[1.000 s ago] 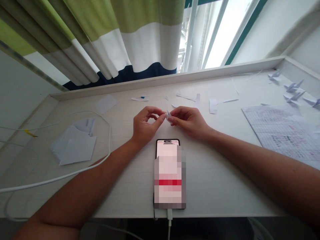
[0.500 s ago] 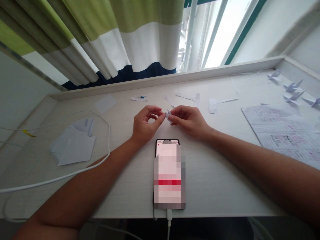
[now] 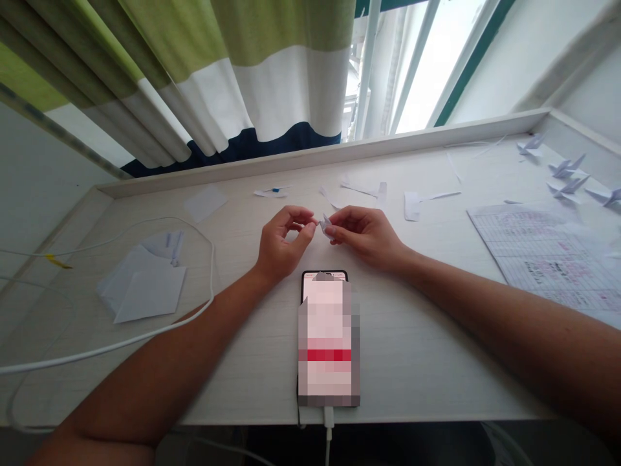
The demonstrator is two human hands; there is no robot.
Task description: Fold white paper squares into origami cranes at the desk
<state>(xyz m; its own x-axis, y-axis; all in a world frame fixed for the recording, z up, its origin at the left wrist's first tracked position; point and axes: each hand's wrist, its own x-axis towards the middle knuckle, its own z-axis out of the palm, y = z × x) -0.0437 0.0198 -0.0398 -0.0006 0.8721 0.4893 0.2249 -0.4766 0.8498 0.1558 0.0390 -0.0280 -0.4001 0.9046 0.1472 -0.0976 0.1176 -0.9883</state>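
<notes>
A tiny folded piece of white paper is held above the middle of the white table. My right hand pinches it from the right with thumb and fingertips. From the left, my left hand pinches its other end between thumb and forefinger, the other fingers curled. Just below both hands lies a phone, screen up, plugged into a white cable at the near edge.
A stack of white paper sheets lies at the left, ringed by a white cable. Paper scraps are scattered behind the hands. A lined sheet lies at the right, small folded paper cranes beyond it. Striped curtains hang at the back.
Both hands stay in place; the fingers shift slightly on the small paper. The view has barely moved.
</notes>
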